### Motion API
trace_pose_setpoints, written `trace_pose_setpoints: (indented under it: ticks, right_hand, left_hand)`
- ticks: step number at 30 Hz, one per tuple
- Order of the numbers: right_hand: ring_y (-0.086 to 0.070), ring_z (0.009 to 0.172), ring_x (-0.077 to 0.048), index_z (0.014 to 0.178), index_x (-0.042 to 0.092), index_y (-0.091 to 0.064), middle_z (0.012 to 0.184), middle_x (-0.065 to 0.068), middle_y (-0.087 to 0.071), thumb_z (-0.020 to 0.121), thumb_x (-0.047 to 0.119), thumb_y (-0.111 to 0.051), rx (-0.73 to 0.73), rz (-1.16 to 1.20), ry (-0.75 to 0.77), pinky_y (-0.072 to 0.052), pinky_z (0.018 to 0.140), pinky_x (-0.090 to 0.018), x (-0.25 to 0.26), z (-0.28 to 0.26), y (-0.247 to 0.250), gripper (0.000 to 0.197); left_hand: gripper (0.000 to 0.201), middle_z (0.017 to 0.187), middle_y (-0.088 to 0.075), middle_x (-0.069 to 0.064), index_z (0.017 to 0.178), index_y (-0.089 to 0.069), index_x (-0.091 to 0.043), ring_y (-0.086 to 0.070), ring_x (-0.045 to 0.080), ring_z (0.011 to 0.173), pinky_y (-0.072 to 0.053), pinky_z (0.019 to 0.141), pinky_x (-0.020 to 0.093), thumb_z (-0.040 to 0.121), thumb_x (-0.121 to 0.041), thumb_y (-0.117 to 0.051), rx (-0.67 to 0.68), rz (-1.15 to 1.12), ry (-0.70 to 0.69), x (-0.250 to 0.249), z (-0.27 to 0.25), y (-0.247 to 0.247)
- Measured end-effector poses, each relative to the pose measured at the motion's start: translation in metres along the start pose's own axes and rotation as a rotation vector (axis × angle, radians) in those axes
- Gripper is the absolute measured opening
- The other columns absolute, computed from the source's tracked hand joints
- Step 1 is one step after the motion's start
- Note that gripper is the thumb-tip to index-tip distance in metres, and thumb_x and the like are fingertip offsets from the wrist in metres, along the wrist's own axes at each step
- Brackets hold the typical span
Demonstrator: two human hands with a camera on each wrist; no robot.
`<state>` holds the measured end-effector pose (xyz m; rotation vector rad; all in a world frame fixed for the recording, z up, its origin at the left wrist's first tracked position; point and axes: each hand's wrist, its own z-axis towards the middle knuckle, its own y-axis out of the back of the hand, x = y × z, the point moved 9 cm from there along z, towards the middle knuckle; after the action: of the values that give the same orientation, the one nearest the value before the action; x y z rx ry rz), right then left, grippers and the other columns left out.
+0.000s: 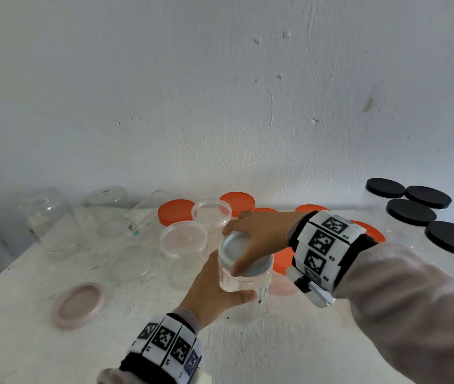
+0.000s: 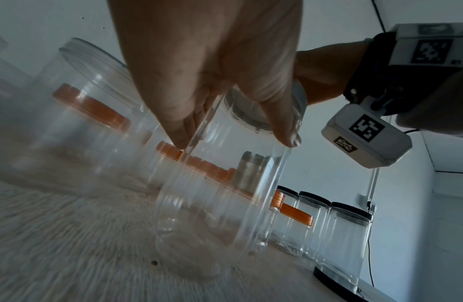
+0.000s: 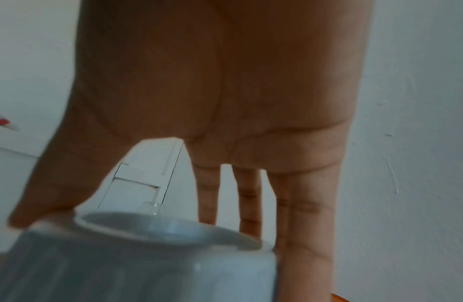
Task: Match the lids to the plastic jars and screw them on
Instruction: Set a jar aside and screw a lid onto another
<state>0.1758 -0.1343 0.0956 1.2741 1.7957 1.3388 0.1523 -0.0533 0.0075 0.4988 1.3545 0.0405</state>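
Left hand [image 1: 212, 289] gripping the jar [image 1: 243, 284] on the worktop [image 1: 289, 353], right hand [image 1: 259, 236] fingers [image 3: 302, 214] clasping its grey lid [image 1: 243, 252].

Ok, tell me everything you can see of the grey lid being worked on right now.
The grey lid is round, matte, plastic-looking, with a raised rim around a sunken top and faintly ribbed sides. It sits roughly level on the mouth of the clear jar, which stands upright on the white table. The right hand grips it from above, thumb on the near edge, fingers over the far side. The left hand holds the jar just below it. How far it is screwed on cannot be told.
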Motion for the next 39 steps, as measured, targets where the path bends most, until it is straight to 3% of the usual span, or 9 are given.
trace_pose_setpoints:
  ticks: [4, 7, 11, 19, 23, 25, 29, 36, 39]
  right_hand:
    - [-0.047, 0.112, -0.020, 0.137, 0.031, -0.039, 0.128, 0.003, -0.045, 0.066, 0.084, -0.053, -0.039, -0.028, -0.075, -0.045, 0.092, -0.040, -0.004, 0.003, -0.001, 0.089]
    - [-0.043, 0.122, -0.020, 0.142, 0.036, -0.031, 0.139, 0.004, -0.040, 0.065, 0.079, -0.060, -0.007, 0.039, -0.052, -0.042, 0.098, -0.041, -0.003, 0.000, -0.002, 0.093]
    - [-0.037, 0.128, -0.018, 0.143, 0.044, -0.027, 0.142, 0.008, -0.036, 0.069, 0.053, -0.076, 0.043, 0.050, 0.042, -0.040, 0.102, -0.039, 0.004, -0.005, -0.001, 0.089]
    - [-0.049, 0.113, -0.018, 0.137, 0.032, -0.039, 0.128, 0.005, -0.049, 0.062, 0.084, -0.056, -0.051, 0.005, -0.091, -0.045, 0.094, -0.039, -0.006, 0.002, -0.002, 0.093]
    - [-0.038, 0.130, -0.017, 0.146, 0.041, -0.023, 0.144, 0.011, -0.036, 0.062, 0.065, -0.074, 0.014, 0.068, -0.018, -0.039, 0.102, -0.038, -0.004, -0.003, -0.004, 0.101]
    - [-0.039, 0.128, -0.015, 0.145, 0.041, -0.026, 0.141, 0.013, -0.038, 0.065, 0.056, -0.077, 0.011, 0.066, 0.008, -0.040, 0.098, -0.032, -0.003, -0.004, -0.002, 0.096]
    - [-0.041, 0.122, -0.014, 0.141, 0.042, -0.032, 0.131, 0.015, -0.040, 0.064, 0.059, -0.076, -0.027, 0.083, 0.004, -0.041, 0.094, -0.032, -0.003, -0.004, 0.000, 0.091]
    - [-0.037, 0.116, -0.018, 0.141, 0.041, -0.029, 0.126, 0.008, -0.040, 0.070, 0.066, -0.066, -0.139, 0.057, 0.019, -0.038, 0.087, -0.033, -0.002, -0.009, -0.009, 0.084]
    - [-0.033, 0.115, -0.019, 0.143, 0.039, -0.027, 0.127, 0.005, -0.038, 0.073, 0.069, -0.060, -0.200, 0.040, 0.035, -0.038, 0.091, -0.035, -0.002, -0.011, -0.012, 0.082]
  left_hand:
    - [0.080, 0.124, -0.053, -0.020, 0.120, -0.035, -0.048, -0.048, -0.006, 0.116, -0.040, 0.094, 0.016, 0.061, -0.032, -0.087, -0.003, -0.003, 0.004, 0.001, 0.000, 0.000]
    - [0.082, 0.125, -0.053, -0.020, 0.123, -0.035, -0.046, -0.048, -0.004, 0.117, -0.039, 0.092, 0.014, 0.061, -0.033, -0.087, -0.003, -0.015, 0.015, 0.002, 0.000, 0.000]
    - [0.089, 0.127, -0.055, -0.013, 0.132, -0.036, -0.036, -0.050, 0.007, 0.119, -0.042, 0.103, 0.035, 0.059, -0.033, -0.087, 0.006, -0.028, 0.027, 0.001, -0.001, -0.001]
    - [0.079, 0.123, -0.055, -0.018, 0.120, -0.037, -0.046, -0.049, -0.001, 0.116, -0.042, 0.097, 0.023, 0.060, -0.032, -0.086, 0.001, -0.027, 0.015, -0.003, -0.003, 0.001]
    - [0.086, 0.124, -0.055, -0.015, 0.128, -0.036, -0.040, -0.050, 0.005, 0.117, -0.044, 0.101, 0.032, 0.059, -0.031, -0.087, 0.010, -0.034, 0.025, -0.002, -0.002, -0.001]
    - [0.089, 0.125, -0.055, -0.013, 0.132, -0.036, -0.034, -0.051, 0.007, 0.118, -0.043, 0.103, 0.039, 0.059, -0.030, -0.087, 0.013, -0.033, 0.028, -0.002, -0.002, -0.001]
    - [0.091, 0.125, -0.056, -0.013, 0.132, -0.037, -0.033, -0.052, 0.008, 0.117, -0.044, 0.102, 0.040, 0.057, -0.033, -0.087, 0.008, -0.034, 0.038, -0.002, -0.002, -0.001]
    - [0.087, 0.123, -0.055, -0.015, 0.130, -0.038, -0.034, -0.052, 0.003, 0.115, -0.044, 0.099, 0.028, 0.059, -0.029, -0.088, -0.032, -0.023, 0.017, -0.002, -0.003, 0.002]
    - [0.081, 0.119, -0.058, -0.017, 0.123, -0.040, -0.039, -0.054, -0.003, 0.109, -0.045, 0.089, 0.014, 0.059, -0.026, -0.088, -0.055, -0.047, -0.001, -0.003, -0.003, 0.002]
